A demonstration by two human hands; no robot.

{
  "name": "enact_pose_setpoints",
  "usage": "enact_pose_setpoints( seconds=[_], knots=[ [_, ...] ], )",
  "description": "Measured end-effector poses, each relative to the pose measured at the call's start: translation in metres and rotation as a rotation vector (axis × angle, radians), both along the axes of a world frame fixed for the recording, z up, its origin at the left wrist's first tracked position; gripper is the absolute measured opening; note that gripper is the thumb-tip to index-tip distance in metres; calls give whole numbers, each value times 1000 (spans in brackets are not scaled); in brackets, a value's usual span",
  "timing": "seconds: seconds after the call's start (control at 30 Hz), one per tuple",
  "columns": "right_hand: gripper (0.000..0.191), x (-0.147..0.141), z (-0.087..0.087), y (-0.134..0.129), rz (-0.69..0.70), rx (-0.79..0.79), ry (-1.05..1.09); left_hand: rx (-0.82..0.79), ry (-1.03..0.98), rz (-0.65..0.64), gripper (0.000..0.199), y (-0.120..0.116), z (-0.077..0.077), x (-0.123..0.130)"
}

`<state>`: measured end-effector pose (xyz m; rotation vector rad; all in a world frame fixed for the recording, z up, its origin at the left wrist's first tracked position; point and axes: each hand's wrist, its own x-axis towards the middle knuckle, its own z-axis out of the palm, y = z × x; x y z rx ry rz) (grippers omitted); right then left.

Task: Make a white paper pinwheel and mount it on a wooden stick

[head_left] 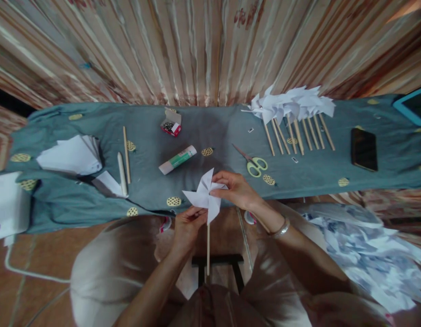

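One pinwheel is at the desk's near edge, left hand and right hand pinching it with nearly closed fingers, assembled-looking pinwheels lining the far edge, loose paper stacked toward the left.

You wear a shiny silver bangle around your right wrist and loose, pale beige-grey trousers. A darker brownish garment shows at your waist. Near the bench's front edge, your partly hidden footwear shows white and pink.
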<state>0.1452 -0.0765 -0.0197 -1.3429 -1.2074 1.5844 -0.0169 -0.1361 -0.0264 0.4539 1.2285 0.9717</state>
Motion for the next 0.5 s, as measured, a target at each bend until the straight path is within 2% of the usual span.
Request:
enact_pose_setpoints(
  seconds=[0.13,0.27,0.4,0.5],
  knots=[
    [24,-3,3,-2,74,72,-259,-77,-31,61,26,-6,-13,5],
    [24,-7,9,-1,158,138,-492,-155,-98,97,26,-8,-20,7],
    [24,-11,14,2,214,159,-608,-151,-154,97,30,-8,-22,8],
    [24,-11,16,4,243,156,-633,-149,-153,42,31,-9,-22,5]
  ],
)
